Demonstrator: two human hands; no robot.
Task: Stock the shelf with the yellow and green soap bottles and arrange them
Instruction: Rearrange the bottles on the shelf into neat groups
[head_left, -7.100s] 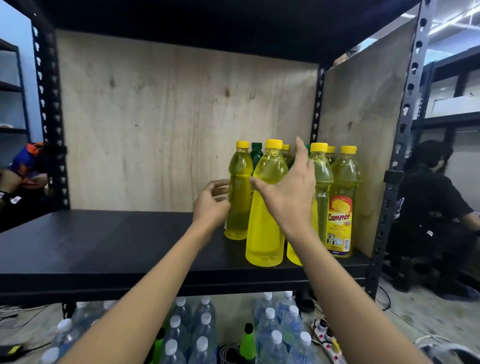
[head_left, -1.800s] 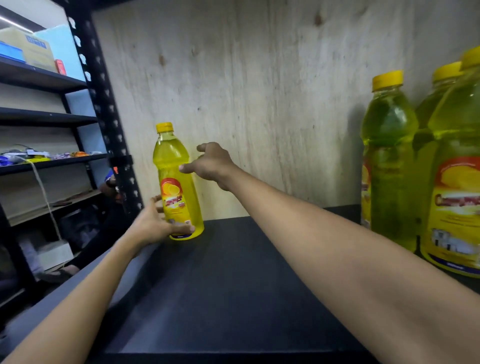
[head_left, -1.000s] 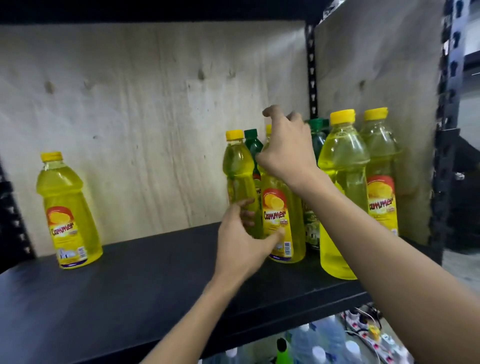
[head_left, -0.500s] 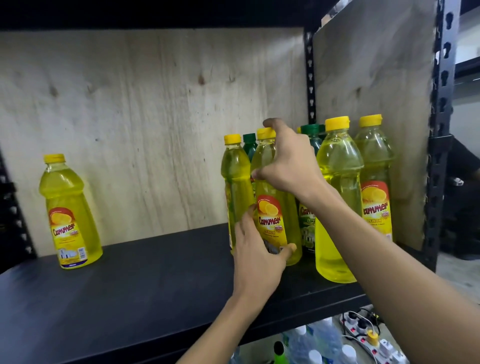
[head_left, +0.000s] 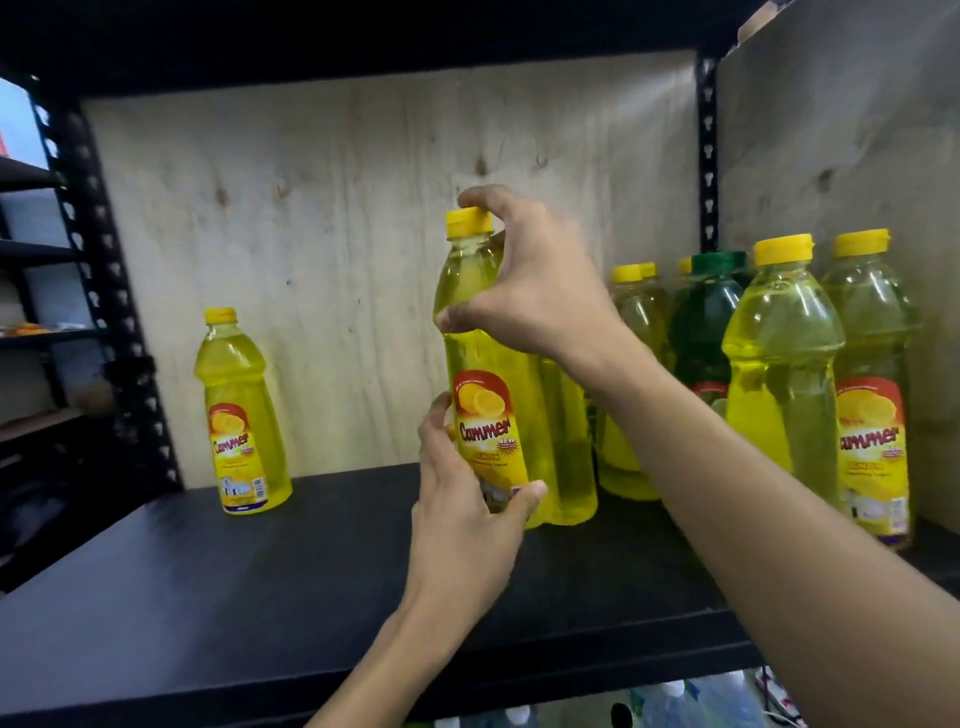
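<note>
Yellow bottle (head_left: 491, 410) has shifted left from the cluster (head_left: 779, 364); lone bottle (head_left: 239, 415) stands beyond.

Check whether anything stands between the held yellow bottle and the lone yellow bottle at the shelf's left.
Nothing visible does: no object stands on the shelf between the held bottle and the lone bottle.

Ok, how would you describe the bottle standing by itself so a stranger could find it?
Start at the black shelf with the plywood back, and go to its left rear corner beside the perforated black upright. The yellow Cammer soap bottle there stands upright, label forward. Unlike the bottle being held and the cluster at the right, it stands alone.
</note>
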